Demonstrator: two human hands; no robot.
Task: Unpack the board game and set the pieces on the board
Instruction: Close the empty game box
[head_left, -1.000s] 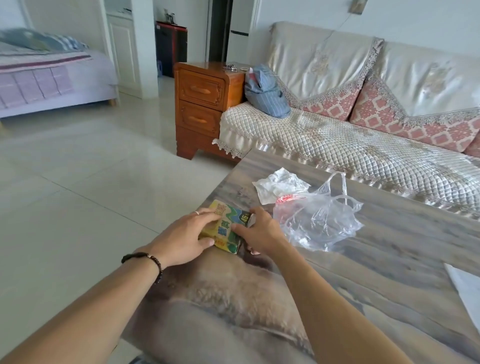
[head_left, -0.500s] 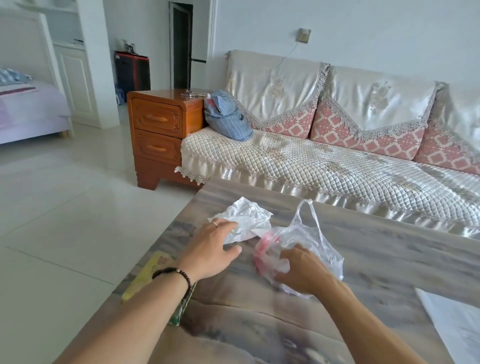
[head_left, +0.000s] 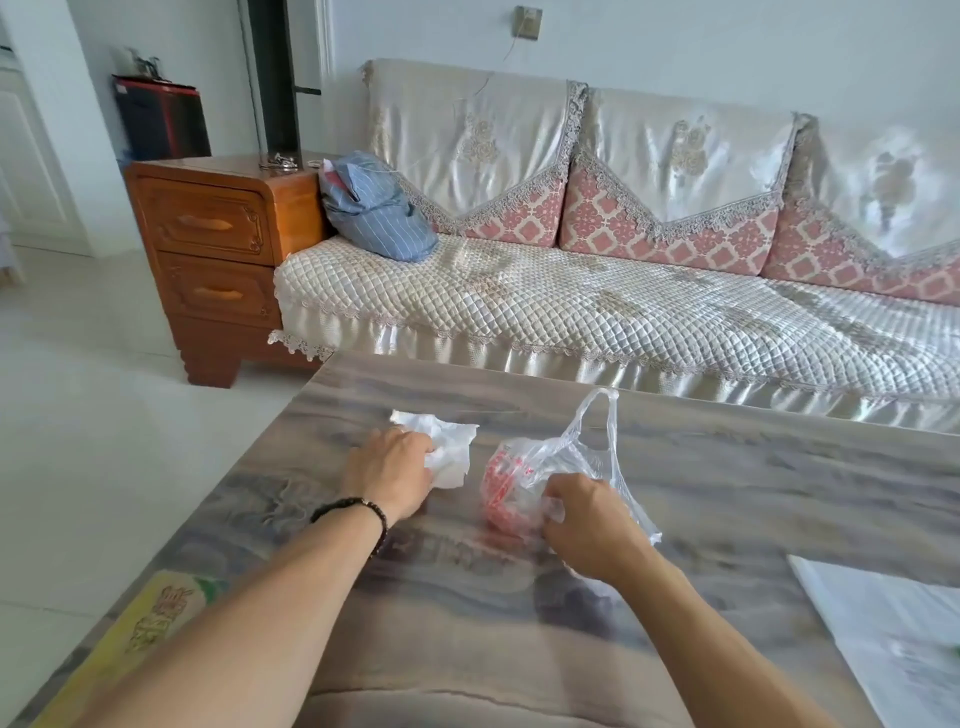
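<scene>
A clear plastic bag (head_left: 582, 457) with red print lies on the grey marbled table (head_left: 727, 467); my right hand (head_left: 587, 525) grips its near side. A crumpled white bag (head_left: 447, 441) lies to its left, with my left hand (head_left: 389, 467) closed on its near edge. The yellow-green game box (head_left: 150, 623) lies flat at the table's near left corner, partly hidden under my left forearm. A white sheet (head_left: 893, 639), perhaps the paper board, lies at the near right edge.
A sofa (head_left: 571, 306) with a quilted cover runs behind the table's far edge, a blue striped bundle (head_left: 379, 218) on its left end. A wooden drawer cabinet (head_left: 218, 249) stands left of it. White tiled floor (head_left: 104, 415) lies to the left.
Both hands left the game box and moved forward: the left onto the white crumpled bag, the right onto the clear bag. The box stays behind at the near left corner.
</scene>
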